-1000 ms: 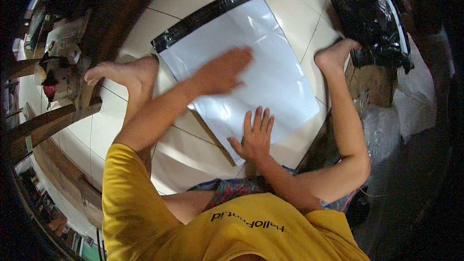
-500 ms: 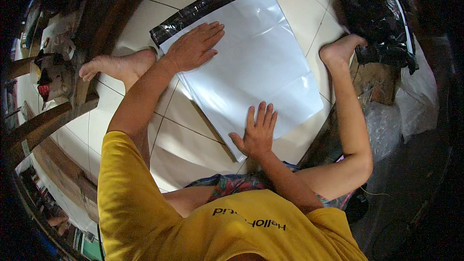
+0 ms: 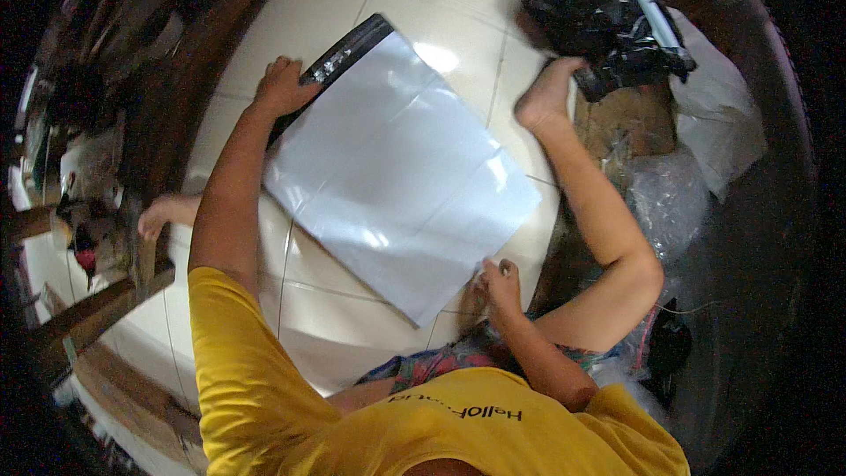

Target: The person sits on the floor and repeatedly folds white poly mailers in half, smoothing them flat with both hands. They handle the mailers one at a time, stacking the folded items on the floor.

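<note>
A large pale grey-white plastic mailing bag (image 3: 397,159) with a black band (image 3: 348,51) along its far edge lies slanted on the tiled floor between my legs. My left hand (image 3: 284,90) is at the bag's far left end, thumb over the black band and the other fingers bent round its edge. At the near right edge, my right hand (image 3: 500,284) is closed with curled fingers around the bag's rim. Part of the gripped rim is hidden by those fingers, and the hand is slightly blurred. The bag's surface is glossy, with light creases.
A crumpled black plastic bundle (image 3: 599,18) lies beyond my right foot (image 3: 542,101). Clear plastic wrapping (image 3: 668,198) and a brown cardboard piece (image 3: 630,123) sit outside my right leg. Dark wooden furniture (image 3: 211,62) stands along the left.
Both hands, flat on the bag before, have moved to its edges and closed there. The bag has shifted left and nearer in view, as has the whole scene somewhat.
</note>
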`<state>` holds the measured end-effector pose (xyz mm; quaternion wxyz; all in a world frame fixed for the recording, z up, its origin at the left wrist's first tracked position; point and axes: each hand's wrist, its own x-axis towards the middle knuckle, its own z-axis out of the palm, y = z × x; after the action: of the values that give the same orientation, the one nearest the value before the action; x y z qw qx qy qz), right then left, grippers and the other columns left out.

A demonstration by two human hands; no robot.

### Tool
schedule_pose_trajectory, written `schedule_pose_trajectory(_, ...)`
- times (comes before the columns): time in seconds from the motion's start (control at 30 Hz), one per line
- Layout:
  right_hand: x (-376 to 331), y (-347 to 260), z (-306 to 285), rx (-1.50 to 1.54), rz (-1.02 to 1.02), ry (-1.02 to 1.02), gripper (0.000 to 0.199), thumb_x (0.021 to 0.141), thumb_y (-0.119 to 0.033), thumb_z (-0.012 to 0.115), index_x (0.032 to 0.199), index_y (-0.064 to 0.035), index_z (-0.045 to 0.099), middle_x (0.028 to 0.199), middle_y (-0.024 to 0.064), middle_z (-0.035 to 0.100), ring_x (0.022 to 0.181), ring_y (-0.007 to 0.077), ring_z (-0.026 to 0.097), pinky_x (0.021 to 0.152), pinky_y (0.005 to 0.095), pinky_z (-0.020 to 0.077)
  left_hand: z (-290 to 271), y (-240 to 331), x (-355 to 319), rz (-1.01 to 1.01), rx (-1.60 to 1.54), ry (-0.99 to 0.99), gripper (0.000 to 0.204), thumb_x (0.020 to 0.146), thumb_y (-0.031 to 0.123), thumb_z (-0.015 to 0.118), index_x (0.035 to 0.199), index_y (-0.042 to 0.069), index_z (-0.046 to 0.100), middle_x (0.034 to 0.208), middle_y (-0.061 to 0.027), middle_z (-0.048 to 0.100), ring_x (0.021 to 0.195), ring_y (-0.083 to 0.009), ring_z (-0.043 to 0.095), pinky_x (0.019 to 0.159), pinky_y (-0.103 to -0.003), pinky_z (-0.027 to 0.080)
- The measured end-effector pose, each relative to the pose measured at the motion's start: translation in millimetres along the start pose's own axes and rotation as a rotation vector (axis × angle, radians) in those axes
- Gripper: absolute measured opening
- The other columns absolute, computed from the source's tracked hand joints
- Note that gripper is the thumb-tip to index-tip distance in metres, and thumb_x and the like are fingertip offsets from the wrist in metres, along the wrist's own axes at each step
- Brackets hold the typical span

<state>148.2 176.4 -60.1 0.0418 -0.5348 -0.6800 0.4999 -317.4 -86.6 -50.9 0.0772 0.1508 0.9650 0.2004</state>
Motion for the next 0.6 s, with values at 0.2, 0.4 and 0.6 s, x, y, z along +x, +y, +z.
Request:
schedule_pose_trajectory(0.2,9.0,-45.2,12.1,0.048,0.373,-0.172,0.044,0.09,-0.028,0.072,0.116,-0.0032,0.046,0.095,0.0058,0.053,0.084,0.0165,0.054,0.065,0.0357,0.0495,-7.3,0.6,24.1,-0.028,-0.082,-0.514,0.062,0.073,0.034,0.076,0.121,-0.001,0.057,0.111,-0.0267,0.065,0.106,-0.0371,0.065,0.094,-0.042,0.051)
schedule_pose_trajectory(0.4,6.6,-31.4,23.4,0.158,0.316,-0.024,0.058,0.085,-0.028,0.076,0.12,0.0083,0.047,0.112,0.0215,0.057,0.1,0.0271,0.059,0.083,0.0415,0.0526,-13.5,16.1,21.0,0.007,-0.036,-0.379,0.064,0.071,0.029,0.075,0.124,-0.001,0.057,0.106,-0.0262,0.066,0.1,-0.037,0.066,0.09,-0.043,0.052)
schedule_pose_trajectory(0.6,0.8,-43.7,16.4,0.549,0.364,-0.253,0.06,0.093,-0.015,0.066,0.136,0.0032,0.029,0.126,0.021,0.051,0.11,0.0327,0.056,0.094,0.048,0.0505,-11.1,-8.2,24.2,-0.121,-0.508,-0.565,0.056,0.071,0.023,0.067,0.119,-0.004,0.057,0.097,-0.0177,0.067,0.083,-0.0273,0.065,0.082,-0.038,0.053)
